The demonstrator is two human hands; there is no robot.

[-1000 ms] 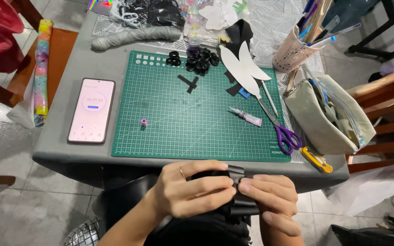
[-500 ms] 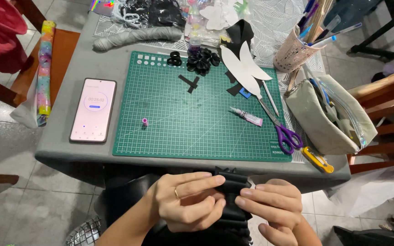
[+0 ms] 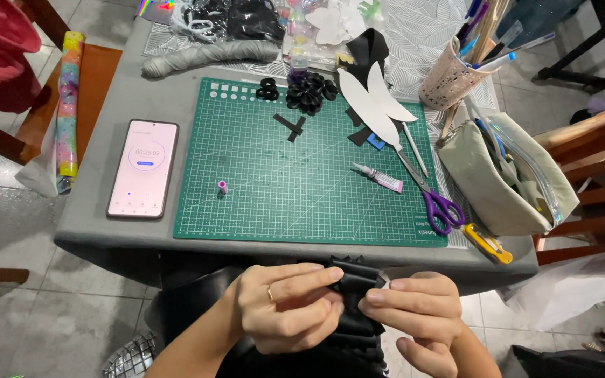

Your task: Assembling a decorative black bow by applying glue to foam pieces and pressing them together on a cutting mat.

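Both hands work below the table's near edge: the left hand [image 3: 285, 308] and right hand [image 3: 414, 308] pinch a pleated black ribbon [image 3: 353, 294] between thumbs and fingertips, over the person's lap. Above, a grey table [image 3: 106, 140] on a tiled floor carries a green cutting mat [image 3: 281, 182], a phone [image 3: 143, 168], purple-handled scissors [image 3: 432, 196] and a glue tube [image 3: 378, 177]. The ribbon looks glossy, gathered in tight folds.

Both hands are held together below the near edge of the table [image 3: 302, 252]. The left hand [image 3: 285, 308] is curled, its fingers [image 3: 309, 276] stretched rightward and pinched shut. The right hand [image 3: 414, 308] is turned inward, its fingertips [image 3: 376, 297] pressed toward the left hand's.
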